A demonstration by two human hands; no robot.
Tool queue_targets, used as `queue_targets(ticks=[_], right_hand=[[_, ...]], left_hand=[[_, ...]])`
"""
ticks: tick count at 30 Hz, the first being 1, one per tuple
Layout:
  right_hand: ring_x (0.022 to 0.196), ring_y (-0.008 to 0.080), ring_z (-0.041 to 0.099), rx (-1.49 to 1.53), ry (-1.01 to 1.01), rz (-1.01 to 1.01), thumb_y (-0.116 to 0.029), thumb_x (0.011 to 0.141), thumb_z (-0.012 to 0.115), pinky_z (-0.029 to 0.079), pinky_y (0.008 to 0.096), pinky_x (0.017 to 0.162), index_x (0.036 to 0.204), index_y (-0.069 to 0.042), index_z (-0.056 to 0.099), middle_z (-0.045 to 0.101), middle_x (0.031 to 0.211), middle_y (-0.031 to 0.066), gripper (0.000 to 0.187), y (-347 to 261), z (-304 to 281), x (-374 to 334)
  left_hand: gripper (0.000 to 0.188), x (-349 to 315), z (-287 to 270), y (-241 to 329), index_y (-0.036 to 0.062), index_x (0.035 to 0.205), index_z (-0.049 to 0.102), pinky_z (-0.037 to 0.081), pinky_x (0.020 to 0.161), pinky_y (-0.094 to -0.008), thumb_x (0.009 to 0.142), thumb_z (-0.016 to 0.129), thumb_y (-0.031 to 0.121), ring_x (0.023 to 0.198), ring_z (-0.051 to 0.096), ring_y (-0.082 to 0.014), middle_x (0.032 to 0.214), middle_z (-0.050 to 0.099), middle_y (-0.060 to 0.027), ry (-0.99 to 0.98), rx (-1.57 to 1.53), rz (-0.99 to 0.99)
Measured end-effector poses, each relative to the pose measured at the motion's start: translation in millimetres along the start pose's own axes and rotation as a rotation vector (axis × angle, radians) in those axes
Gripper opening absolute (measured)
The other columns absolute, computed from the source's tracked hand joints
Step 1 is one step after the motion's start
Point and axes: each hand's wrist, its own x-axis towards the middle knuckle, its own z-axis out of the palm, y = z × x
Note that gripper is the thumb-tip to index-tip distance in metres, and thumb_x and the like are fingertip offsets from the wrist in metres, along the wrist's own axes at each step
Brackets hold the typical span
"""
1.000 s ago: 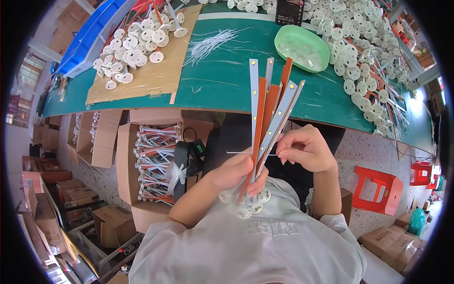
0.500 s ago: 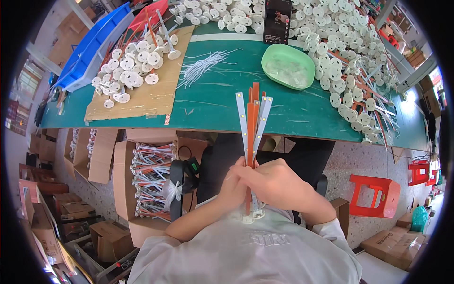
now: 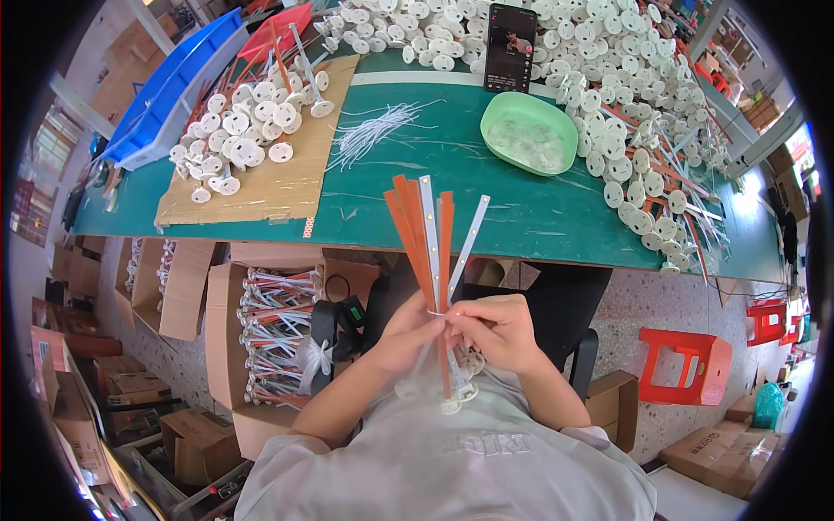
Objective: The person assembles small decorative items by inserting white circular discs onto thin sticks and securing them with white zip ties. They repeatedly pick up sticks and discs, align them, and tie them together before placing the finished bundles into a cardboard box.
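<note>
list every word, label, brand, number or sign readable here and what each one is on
Light grey shirt: raised chest lettering, partly lost in folds; not copied.
Cardboard carton, lower right: dark print, not copied.
Smartphone: on-screen text, too small to read.
Black device's green display: too small to read.
Held LED strips: no readable text.

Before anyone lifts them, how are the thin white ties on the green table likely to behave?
The white ties would probably bend easily, since some stray ends curve. They look light, being so thin. Lying loose and crossed, they may scatter when lifted.
</note>
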Motion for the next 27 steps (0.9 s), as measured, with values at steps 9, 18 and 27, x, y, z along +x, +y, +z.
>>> queue_targets(ticks=[9, 18, 27], right_hand=[[0.052, 0.004, 0.051, 0.374, 0.075, 0.236, -0.001, 0.092, 0.056, 0.042, 0.0178, 0.045, 0.09, 0.006, 0.067, 0.065, 0.069, 0.0067, 0.013, 12, -3, -1], [0.051, 0.005, 0.054, 0.044, 0.059, 0.009, -0.001, 0.087, 0.061, 0.043, 0.0207, 0.046, 0.091, 0.003, 0.07, 0.066, 0.068, 0.0048, 0.01, 3, -23, 0], [0.062, 0.0123, 0.065, 0.182, 0.007, -0.031, 0.002, 0.089, 0.057, 0.051, 0.0239, 0.053, 0.087, 0.006, 0.066, 0.067, 0.076, 0.0094, 0.011, -9, -16, 12]], left_hand=[[0.035, 7, 7, -7, 0.0036, 0.128, 0.04, 0.052, 0.069, -0.0307, 0.097, 0.05, 0.016, 0.079, 0.058, -0.0155, 0.098, 0.055, -0.0081, -0.035, 0.206, 0.086], [0.025, 15, 19, 27, 0.0017, 0.12, 0.049, 0.053, 0.064, -0.0311, 0.098, 0.047, 0.013, 0.072, 0.065, -0.0216, 0.078, 0.058, -0.0074, -0.21, 0.587, -0.024], [0.027, 18, 17, -12, 0.0027, 0.096, 0.05, 0.039, 0.05, -0.0263, 0.099, 0.047, 0.03, 0.053, 0.044, -0.0102, 0.065, 0.044, -0.0003, -0.053, -0.159, 0.123]])
